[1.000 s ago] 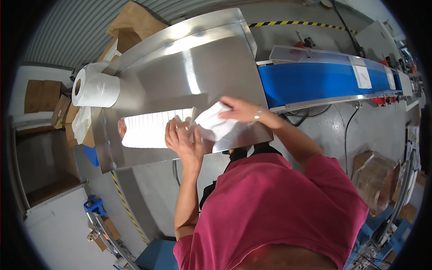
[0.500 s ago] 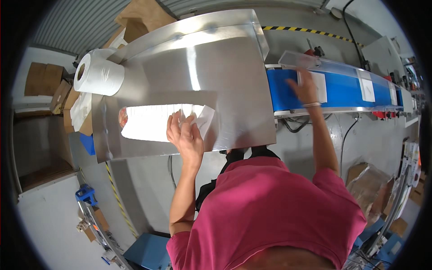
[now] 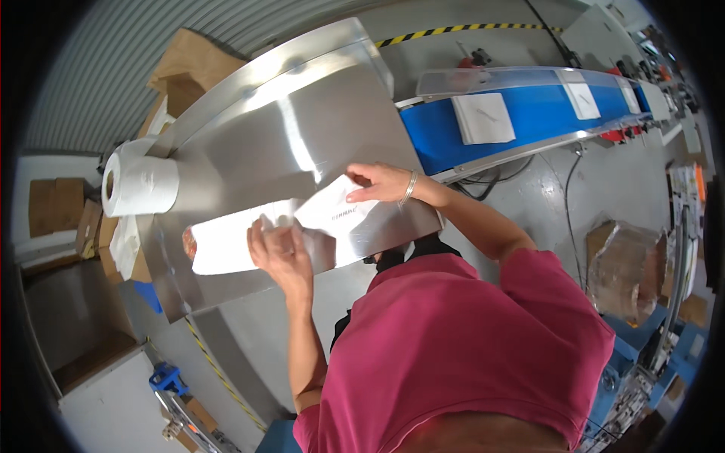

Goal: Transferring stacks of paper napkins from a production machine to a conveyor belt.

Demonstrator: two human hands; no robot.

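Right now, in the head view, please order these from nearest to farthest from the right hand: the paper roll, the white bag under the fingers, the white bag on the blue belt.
From the right hand:
1. White bag on the steel table, touched by its fingers.
2. White bag on the blue belt, up and to the right.
3. Paper roll, far left at the table's edge.

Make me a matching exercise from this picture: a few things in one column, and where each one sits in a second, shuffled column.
Things:
1. paper roll
2. left hand
3. right hand
4. white sheet

Places:
A. lying on the blue conveyor belt
B. at the far left corner of the steel table
C. on the white stack
D. on the single angled sheet

Pairs: 1-B, 2-C, 3-D, 4-A
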